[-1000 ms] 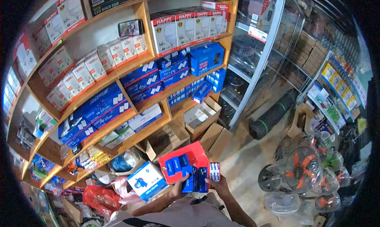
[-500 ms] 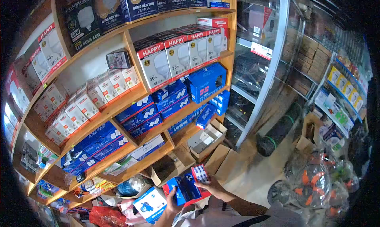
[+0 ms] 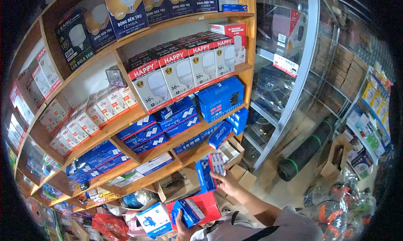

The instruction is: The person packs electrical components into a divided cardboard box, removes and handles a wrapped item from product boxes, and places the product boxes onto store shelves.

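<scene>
My right hand (image 3: 224, 183) is raised in front of the lower shelves, closed on a small blue box (image 3: 205, 176) with a pale, patterned side. Lower down, my left hand (image 3: 184, 230) grips another blue box (image 3: 188, 211) with a white label on its side. Behind that box shows a red surface, apparently a larger red box (image 3: 208, 205). A white and blue water pump box (image 3: 153, 221) sits just left of my left hand.
Curved wooden shelving (image 3: 147, 108) holds white and red bulb boxes (image 3: 153, 85) and stacked blue boxes (image 3: 176, 117). Open cardboard cartons (image 3: 178, 182) stand below. On the right are a glass cabinet (image 3: 273, 94), a dark green-tied roll (image 3: 308, 150) and plastic-wrapped goods (image 3: 336, 211).
The right hand has moved up and right with a blue box, away from the left hand's box. More red surface is exposed. The camera view has shifted slightly.
</scene>
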Demonstrator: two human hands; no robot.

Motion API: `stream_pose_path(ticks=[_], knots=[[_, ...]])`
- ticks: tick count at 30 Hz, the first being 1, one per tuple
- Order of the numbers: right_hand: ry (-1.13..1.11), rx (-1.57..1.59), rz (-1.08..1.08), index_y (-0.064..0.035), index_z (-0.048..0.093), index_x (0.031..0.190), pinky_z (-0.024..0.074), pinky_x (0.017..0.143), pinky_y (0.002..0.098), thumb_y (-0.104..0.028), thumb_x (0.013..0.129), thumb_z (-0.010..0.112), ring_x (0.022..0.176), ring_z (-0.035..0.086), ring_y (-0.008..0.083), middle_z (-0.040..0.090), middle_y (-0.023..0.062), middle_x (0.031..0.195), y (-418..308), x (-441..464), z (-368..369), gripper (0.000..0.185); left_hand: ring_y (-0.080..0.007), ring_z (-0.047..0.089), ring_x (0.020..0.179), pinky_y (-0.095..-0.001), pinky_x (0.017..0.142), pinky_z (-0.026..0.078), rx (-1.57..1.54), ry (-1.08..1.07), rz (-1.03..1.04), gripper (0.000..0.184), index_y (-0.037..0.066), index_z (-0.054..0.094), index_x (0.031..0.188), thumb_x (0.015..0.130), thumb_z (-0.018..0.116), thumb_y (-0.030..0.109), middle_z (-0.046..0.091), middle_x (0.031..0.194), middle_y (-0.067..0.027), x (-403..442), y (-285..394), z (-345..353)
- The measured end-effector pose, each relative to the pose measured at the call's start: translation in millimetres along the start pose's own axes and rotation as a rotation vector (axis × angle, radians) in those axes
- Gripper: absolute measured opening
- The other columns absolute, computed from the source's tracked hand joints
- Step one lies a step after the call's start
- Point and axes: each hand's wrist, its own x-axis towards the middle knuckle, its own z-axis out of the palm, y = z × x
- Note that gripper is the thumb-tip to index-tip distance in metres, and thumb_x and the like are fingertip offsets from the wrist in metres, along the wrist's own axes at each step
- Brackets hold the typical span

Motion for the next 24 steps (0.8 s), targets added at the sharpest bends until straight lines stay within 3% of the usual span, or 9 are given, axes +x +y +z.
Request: stream_pose_path(ticks=[4,6,10,12,13,18,20,24], knots=[[0.143,0.013,-0.212,-0.0102,0.057,0.131,0.0631,0.078,0.0437,-0.026,0.086,0.084,0.101,0.07,0.0186,0.067,0.0051,0.114,-41,7,-9,0.055,-0.0366,0.066,0.115,-0.0573,0.103,0.048,0.149,0.025,0.086,0.06,0.014,0.059,0.136,0.094,0.059,0.056,0.068,0.128,-0.0111,-20,3,20],[0.163,-0.07,-0.284,-0.0103,0.055,0.135,0.0621,0.083,0.0466,-0.027,0.087,0.083,0.106,0.069,0.0212,0.066,0.0068,0.117,-82,-9,5,0.057,-0.0344,0.065,0.118,-0.0567,0.102,0.051,0.045,-0.034,0.016,0.055,0.016,0.058,0.137,0.094,0.065,0.05,0.068,0.13,-0.009,-12,6,-26],[0.181,-0.035,-0.458,-0.0076,0.053,0.137,0.0605,0.088,0.0457,-0.027,0.091,0.079,0.11,0.067,0.0217,0.066,0.0081,0.123,-140,-26,37,0.056,-0.0312,0.065,0.118,-0.0519,0.103,0.05,-0.018,-0.082,0.038,0.061,0.013,0.057,0.138,0.093,0.066,0.053,0.067,0.13,-0.0091,-5,5,-79],[0.149,-0.024,-0.493,-0.0075,0.054,0.136,0.0589,0.092,0.0458,-0.026,0.093,0.077,0.111,0.067,0.0209,0.066,0.007,0.123,-160,-27,45,0.053,-0.0313,0.064,0.118,-0.0515,0.104,0.049,-0.083,-0.095,0.113,0.061,0.013,0.057,0.139,0.093,0.066,0.052,0.066,0.131,-0.0092,-1,3,-104],[0.131,-0.06,-0.507,-0.0085,0.055,0.136,0.0572,0.095,0.0453,-0.027,0.094,0.076,0.113,0.067,0.0204,0.066,0.0061,0.126,-169,-28,53,0.05,-0.0301,0.067,0.111,-0.048,0.101,0.051,-0.153,-0.06,0.133,0.053,0.01,0.058,0.136,0.098,0.063,0.046,0.07,0.124,-0.0101,-14,9,-97],[0.174,-0.014,-0.491,-0.0118,0.057,0.139,0.056,0.096,0.0428,-0.032,0.097,0.071,0.118,0.065,0.0193,0.066,0.004,0.131,-182,-38,72,0.049,-0.0307,0.067,0.112,-0.047,0.101,0.052,-0.201,-0.02,0.164,0.056,0.01,0.056,0.137,0.098,0.061,0.049,0.069,0.125,-0.0124,-28,21,-131],[0.212,-0.012,-0.492,-0.012,0.057,0.139,0.0554,0.098,0.0431,-0.032,0.098,0.071,0.119,0.064,0.0193,0.066,0.0044,0.131,-180,-44,76,0.048,-0.0313,0.067,0.113,-0.0476,0.1,0.052,-0.135,-0.156,0.183,0.056,0.01,0.056,0.138,0.098,0.061,0.05,0.069,0.124,-0.0127,-34,26,-142],[0.165,-0.007,-0.486,-0.0124,0.057,0.138,0.0547,0.099,0.0429,-0.032,0.097,0.071,0.119,0.064,0.0196,0.066,0.0043,0.131,-183,-45,71,0.047,-0.0317,0.067,0.111,-0.0472,0.098,0.053,-0.156,0.036,0.207,0.055,0.011,0.055,0.138,0.099,0.06,0.049,0.068,0.124,-0.0129,-33,33,-145]])
